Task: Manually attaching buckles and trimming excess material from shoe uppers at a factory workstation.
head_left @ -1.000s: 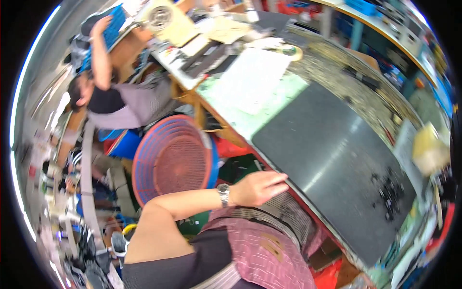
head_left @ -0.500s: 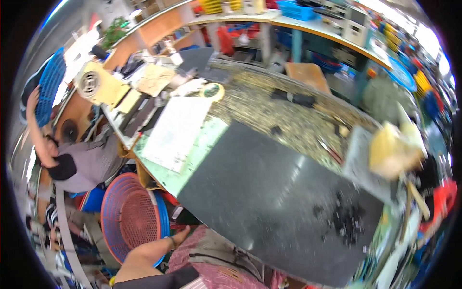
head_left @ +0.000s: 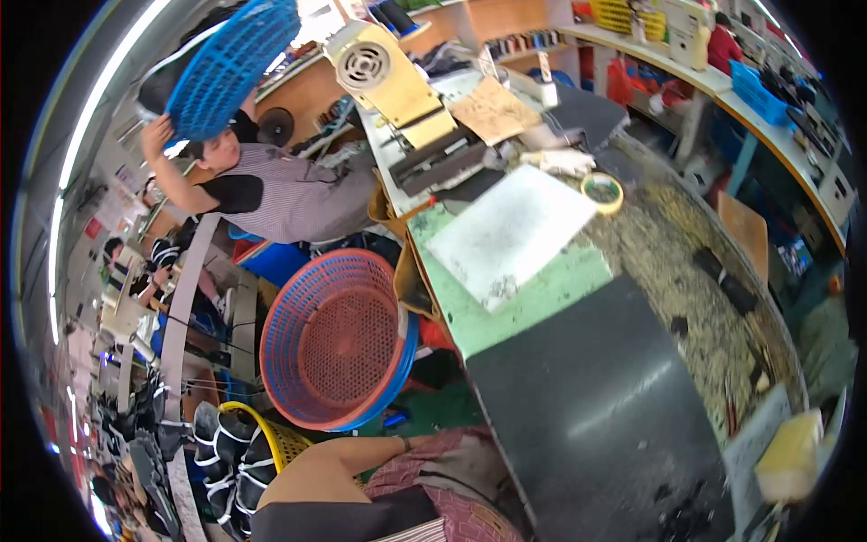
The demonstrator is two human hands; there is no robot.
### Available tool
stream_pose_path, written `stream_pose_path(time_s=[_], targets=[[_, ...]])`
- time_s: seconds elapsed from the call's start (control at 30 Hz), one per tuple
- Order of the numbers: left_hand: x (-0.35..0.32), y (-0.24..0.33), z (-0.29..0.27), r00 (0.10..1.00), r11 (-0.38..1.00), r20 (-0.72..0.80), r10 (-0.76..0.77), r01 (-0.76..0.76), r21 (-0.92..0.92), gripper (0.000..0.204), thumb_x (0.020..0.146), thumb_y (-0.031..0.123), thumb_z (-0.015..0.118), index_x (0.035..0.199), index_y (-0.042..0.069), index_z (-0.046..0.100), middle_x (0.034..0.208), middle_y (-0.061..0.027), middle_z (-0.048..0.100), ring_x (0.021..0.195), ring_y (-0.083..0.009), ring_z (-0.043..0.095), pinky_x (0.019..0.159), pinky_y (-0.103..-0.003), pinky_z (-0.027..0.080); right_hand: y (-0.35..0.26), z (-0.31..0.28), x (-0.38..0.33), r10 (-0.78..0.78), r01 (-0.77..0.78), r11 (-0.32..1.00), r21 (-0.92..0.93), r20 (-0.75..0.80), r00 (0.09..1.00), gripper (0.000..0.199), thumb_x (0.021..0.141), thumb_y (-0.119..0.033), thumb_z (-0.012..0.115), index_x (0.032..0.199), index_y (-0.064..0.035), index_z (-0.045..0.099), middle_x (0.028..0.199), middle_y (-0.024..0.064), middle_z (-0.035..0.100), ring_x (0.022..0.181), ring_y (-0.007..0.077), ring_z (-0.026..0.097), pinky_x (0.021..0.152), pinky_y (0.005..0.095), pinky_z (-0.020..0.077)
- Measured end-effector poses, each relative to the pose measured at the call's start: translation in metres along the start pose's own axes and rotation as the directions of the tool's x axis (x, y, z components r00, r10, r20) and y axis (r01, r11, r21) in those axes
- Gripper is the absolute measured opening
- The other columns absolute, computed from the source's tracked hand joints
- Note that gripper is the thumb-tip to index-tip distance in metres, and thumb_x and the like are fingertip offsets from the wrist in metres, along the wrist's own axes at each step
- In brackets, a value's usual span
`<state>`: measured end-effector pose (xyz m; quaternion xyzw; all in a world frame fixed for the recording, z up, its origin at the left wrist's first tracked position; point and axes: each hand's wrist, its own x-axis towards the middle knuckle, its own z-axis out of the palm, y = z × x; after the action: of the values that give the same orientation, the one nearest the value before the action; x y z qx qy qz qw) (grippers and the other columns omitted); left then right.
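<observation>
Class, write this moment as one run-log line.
Left hand: hidden, forearm beside maroon apron; Right hand: out of view; Nearby: red basket, black mat, white sheet; Co-worker: holding blue basket

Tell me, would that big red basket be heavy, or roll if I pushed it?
The red basket probably feels light, since its walls are full of holes. Being round, it might roll if tipped onto its side.

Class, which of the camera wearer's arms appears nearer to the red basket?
Left, judging by what shows: the left forearm lies just below the red basket in the picture, its hand hidden. The right arm is out of view, position unknown.
</observation>
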<state>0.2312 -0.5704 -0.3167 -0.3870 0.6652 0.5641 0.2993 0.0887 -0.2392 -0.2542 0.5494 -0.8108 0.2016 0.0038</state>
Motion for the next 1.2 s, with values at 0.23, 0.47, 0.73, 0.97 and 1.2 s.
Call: stream_pose_path(time_s=[0.23, 0.47, 0.73, 0.97, 1.2], targets=[[-0.124, 0.086, -0.047, 0.897, 0.861, 0.128, 0.424, -0.443, 0.251, 0.03, 0.086, 0.034, 0.051, 0.093, 0.006, 0.061, 0.084, -0.0016, 0.058, 0.07, -0.0075, 0.05, 0.061, -0.02, 0.04, -0.183, -0.083, -0.171, 0.831, -0.834, 0.551, 0.031, 0.072, 0.552, 0.036, 0.08, -0.016, 0.046, 0.107, 0.0058, 0.052, 0.09, 0.0268, 0.057, 0.086, 0.0381, 0.056, 0.069, 0.0452, 0.0462], [-0.151, 0.192, 0.05, 0.643, 0.398, 0.527, 0.555, -0.762, 0.511, 0.023, 0.087, 0.018, 0.052, 0.097, 0.0, 0.06, 0.09, -0.0106, 0.061, 0.08, -0.018, 0.056, 0.072, -0.027, 0.045, -0.242, -0.138, -0.101, 0.834, -0.89, 0.427, 0.159, -0.451, 0.319, 0.022, 0.072, -0.028, 0.058, 0.075, -0.0065, 0.053, 0.074, 0.0073, 0.057, 0.077, 0.0233, 0.056, 0.072, 0.0367, 0.0443], [-0.216, 0.233, 0.031, 0.206, 0.094, 0.475, 0.856, -0.964, 0.248, 0.023, 0.09, 0.008, 0.045, 0.107, -0.005, 0.052, 0.101, -0.015, 0.058, 0.093, -0.0202, 0.056, 0.083, -0.028, 0.046, -0.23, -0.165, -0.044, 0.575, -0.652, 0.744, 0.146, -0.636, 0.515, 0.019, 0.07, -0.023, 0.058, 0.076, -0.0064, 0.05, 0.078, 0.0088, 0.049, 0.069, 0.0245, 0.055, 0.061, 0.0358, 0.0429], [-0.255, 0.167, -0.026, 0.215, 0.111, 0.126, 0.968, -0.825, 0.554, 0.01, 0.078, 0.004, 0.058, 0.088, 0.003, 0.062, 0.085, -0.0123, 0.063, 0.076, -0.0242, 0.062, 0.067, -0.03, 0.048, -0.162, -0.233, 0.026, 0.569, -0.485, 0.816, 0.314, -0.296, 0.767, 0.029, 0.078, -0.018, 0.058, 0.103, -0.0037, 0.055, 0.104, 0.0144, 0.058, 0.095, 0.0284, 0.057, 0.078, 0.0361, 0.047], [-0.268, -0.003, -0.062, 0.384, 0.565, -0.414, 0.825, -0.549, 0.617, 0.014, 0.081, 0.016, 0.058, 0.076, 0.003, 0.062, 0.067, -0.0115, 0.059, 0.061, -0.0193, 0.059, 0.057, -0.03, 0.046, -0.117, -0.215, 0.134, 0.304, -0.269, 0.861, 0.432, -0.012, 0.953, 0.029, 0.078, -0.012, 0.057, 0.105, -0.0012, 0.057, 0.095, 0.0151, 0.061, 0.08, 0.0239, 0.062, 0.071, 0.0308, 0.0478]])
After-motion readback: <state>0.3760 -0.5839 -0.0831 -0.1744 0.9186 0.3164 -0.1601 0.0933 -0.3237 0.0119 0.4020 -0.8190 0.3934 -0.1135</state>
